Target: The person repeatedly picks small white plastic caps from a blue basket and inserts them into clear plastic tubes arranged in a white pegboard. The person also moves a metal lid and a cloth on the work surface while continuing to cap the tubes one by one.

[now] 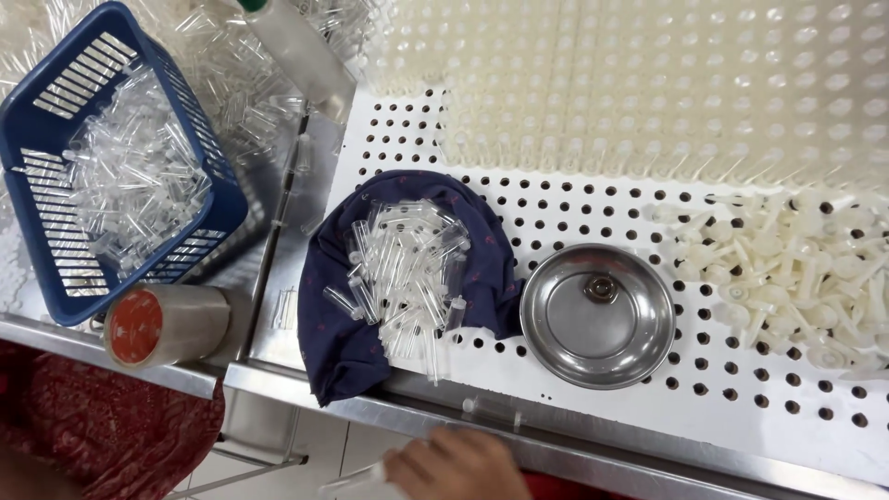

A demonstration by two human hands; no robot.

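Currently holding a clear tube (356,479) in one hand (458,466), fingers curled round it, below the bench (648,443) edge; which hand, not clear. Other hand out of view. More tubes lying piled on the dark cloth (347,356), beside the steel bowl (597,315). Probably mid-pickup; needing a steady grip next.

The person wears a dark red patterned garment (111,435); the one visible hand (458,466) is bare, without gloves.

Your single head camera looks almost straight down, fairly close, over the tabletop's (574,370) near edge, facing its far edge.
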